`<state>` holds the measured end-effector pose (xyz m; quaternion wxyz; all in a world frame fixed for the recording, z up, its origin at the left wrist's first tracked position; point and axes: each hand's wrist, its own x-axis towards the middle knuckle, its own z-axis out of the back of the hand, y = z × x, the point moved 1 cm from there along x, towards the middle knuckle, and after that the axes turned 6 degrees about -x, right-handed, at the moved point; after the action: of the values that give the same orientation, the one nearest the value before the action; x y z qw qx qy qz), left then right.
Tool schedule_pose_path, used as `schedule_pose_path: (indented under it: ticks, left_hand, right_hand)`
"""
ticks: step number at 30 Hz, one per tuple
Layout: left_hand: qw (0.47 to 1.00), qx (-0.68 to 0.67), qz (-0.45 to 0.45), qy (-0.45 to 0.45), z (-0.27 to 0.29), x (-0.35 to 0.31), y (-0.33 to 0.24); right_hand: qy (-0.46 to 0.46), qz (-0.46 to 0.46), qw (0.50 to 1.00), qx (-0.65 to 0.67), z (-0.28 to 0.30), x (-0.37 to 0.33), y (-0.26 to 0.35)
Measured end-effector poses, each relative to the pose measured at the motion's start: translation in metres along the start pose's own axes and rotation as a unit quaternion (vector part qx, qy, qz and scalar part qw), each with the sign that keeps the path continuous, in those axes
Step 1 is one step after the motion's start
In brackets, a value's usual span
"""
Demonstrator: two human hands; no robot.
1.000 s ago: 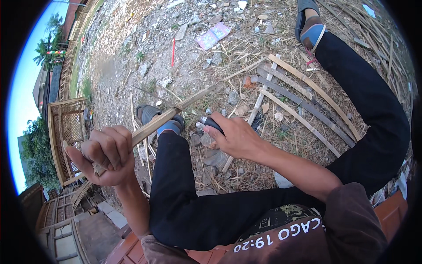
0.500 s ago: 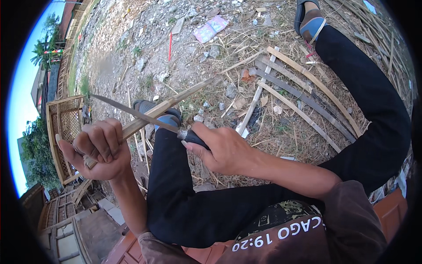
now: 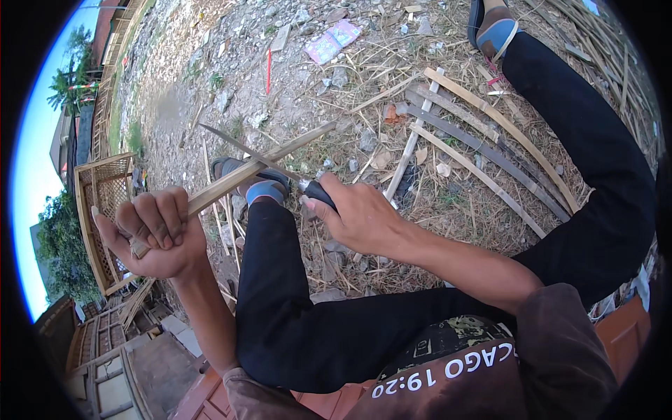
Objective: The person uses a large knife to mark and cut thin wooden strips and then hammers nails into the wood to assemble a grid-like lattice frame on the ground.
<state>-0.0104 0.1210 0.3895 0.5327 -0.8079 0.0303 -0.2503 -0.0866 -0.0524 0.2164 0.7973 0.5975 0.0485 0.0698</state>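
Clearly, the left hand (image 3: 157,227) has its fingers wrapped round the near end of a wooden stick (image 3: 224,185), which slants out over the left foot (image 3: 268,192); the right hand (image 3: 360,217) grips a knife (image 3: 288,173), its blade crossing the stick. I'd brace the stick firmly, angle the blade shallow, and stroke clear of those fingers.

The strip (image 3: 225,187) is tan, the blade (image 3: 238,145) grey, its handle (image 3: 321,194) black, the shirt (image 3: 437,397) white-lettered brown
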Motion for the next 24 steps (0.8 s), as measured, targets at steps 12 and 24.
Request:
schedule_pose_path:
  ticks: [12, 24]
  left_hand:
    - [0.999, -0.001, -0.026, 0.028, -0.011, 0.009, -0.009]
    - [0.999, -0.015, -0.039, 0.010, -0.007, 0.004, -0.029]
  right_hand:
    - [0.049, 0.040, 0.998, 0.005, 0.018, -0.002, 0.035]
    - [0.012, 0.004, 1.000, 0.001, 0.006, -0.006, 0.009]
